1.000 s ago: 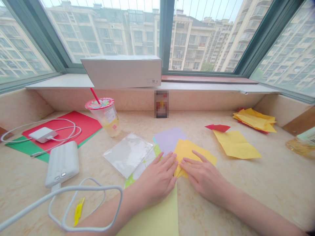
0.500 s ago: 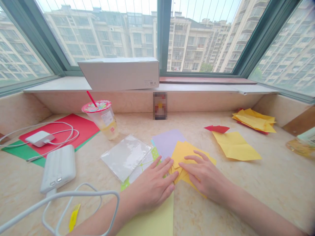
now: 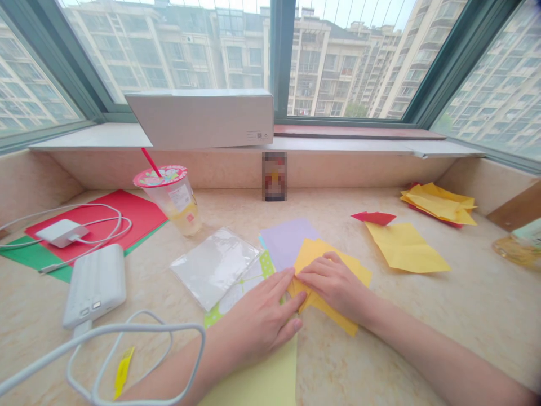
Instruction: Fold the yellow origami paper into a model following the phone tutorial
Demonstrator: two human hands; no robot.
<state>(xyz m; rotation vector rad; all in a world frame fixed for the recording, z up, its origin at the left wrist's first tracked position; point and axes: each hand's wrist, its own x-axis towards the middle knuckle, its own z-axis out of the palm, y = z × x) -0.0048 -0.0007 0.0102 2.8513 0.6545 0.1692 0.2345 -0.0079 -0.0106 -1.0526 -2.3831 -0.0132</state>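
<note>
My left hand lies palm down with its fingers stretched out, thumb and index finger apart. Its fingertips touch the left edge of the folded yellow paper. From the right, my right hand comes in with its fingers close together, their tips pressed on the fold and almost meeting my left fingertips. Beneath it lie more orange-yellow sheets, partly covered by the hand. A lilac sheet extends behind them. Under my left wrist is a pale yellow sheet.
A clear plastic sleeve lies left of my hands, near a drink cup with a straw. Further left are a white power bank, cables and red paper. Yellow sheets and a paper pile lie right.
My right hand has moved left and its spread fingers have drawn together onto the folded paper. My left hand stays at the paper's left edge. The view has shifted slightly.
</note>
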